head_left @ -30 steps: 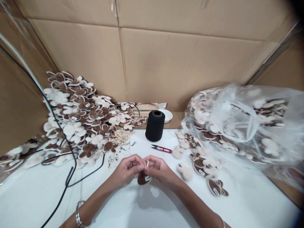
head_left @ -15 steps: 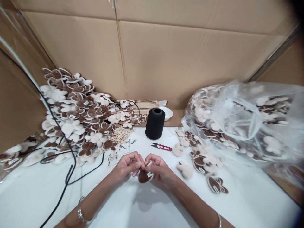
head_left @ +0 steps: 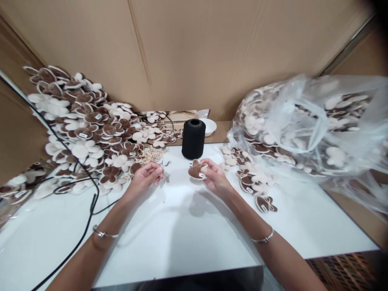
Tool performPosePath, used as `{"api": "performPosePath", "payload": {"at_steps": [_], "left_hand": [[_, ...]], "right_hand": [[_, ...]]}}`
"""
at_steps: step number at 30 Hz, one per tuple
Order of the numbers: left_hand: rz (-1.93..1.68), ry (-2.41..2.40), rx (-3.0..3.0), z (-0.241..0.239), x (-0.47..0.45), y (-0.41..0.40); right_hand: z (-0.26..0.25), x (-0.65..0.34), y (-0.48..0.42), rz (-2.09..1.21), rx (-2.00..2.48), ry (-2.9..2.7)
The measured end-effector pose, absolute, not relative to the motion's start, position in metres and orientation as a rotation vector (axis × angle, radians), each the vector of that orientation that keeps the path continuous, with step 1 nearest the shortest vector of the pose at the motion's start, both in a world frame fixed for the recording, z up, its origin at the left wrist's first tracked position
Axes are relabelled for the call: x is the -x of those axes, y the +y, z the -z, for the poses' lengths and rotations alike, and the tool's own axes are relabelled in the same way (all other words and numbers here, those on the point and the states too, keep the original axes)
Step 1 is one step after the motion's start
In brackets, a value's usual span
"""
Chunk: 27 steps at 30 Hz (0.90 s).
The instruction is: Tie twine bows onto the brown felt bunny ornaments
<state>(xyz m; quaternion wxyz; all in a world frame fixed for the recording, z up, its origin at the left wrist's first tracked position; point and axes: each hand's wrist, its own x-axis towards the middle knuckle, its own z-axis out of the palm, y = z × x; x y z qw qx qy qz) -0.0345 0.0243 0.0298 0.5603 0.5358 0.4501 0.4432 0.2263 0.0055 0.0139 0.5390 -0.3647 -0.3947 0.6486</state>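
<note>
1. Currently, a big heap of plush pieces (head_left: pixel 81 129) is lying at far left, brown-backed and cream ones mixed, many carrying small white tags. Judging by how things lie, most of the work is sitting here.
2. Beside it, a bundle of string loops (head_left: pixel 153 154) is resting at the back edge of the surface (head_left: pixel 182 242), with thread clippings (head_left: pixel 165 163) lying just to its right.
3. The left hand (head_left: pixel 145 176) is hovering over the surface, its grip closing at the fingertips; whether on a fine thread, I cannot tell.
4. Behind the hands, a black spool (head_left: pixel 192 139) is standing in front of a white bowl (head_left: pixel 209 126).
5. The right hand (head_left: pixel 216 176) is gripping a brown plush piece (head_left: pixel 196 170) just above the surface, near the middle. Its rounded lobes look soft, a white tag is showing, and no bow is visible.
6. Further right, a smaller group of pieces (head_left: pixel 248 178) is lying near a bowed piece (head_left: pixel 266 204), which suggests some are done.
7. At far right, a plastic bag (head_left: pixel 303 117) is bulging with more pieces.
</note>
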Motion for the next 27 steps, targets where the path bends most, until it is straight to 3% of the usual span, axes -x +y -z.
{"api": "performPosePath", "payload": {"at_steps": [6, 16, 21, 27], "left_hand": [[-0.935, 1.303, -1.428, -0.019, 0.029, 0.024], [-0.57, 1.129, -1.892, -0.013, 0.023, 0.015], [-0.714, 1.106, -2.027, -0.018, 0.018, 0.011], [-0.776, 1.133, -1.666, -0.024, 0.009, 0.002]], "right_hand": [[-0.011, -0.219, 0.006, -1.435, 0.866, -1.041], [-0.011, -0.221, 0.005, -1.36, 0.903, -1.191], [-0.011, -0.217, 0.005, -1.321, 0.918, -1.236], [-0.007, -0.209, -0.002, -1.405, 0.835, -1.373]]}}
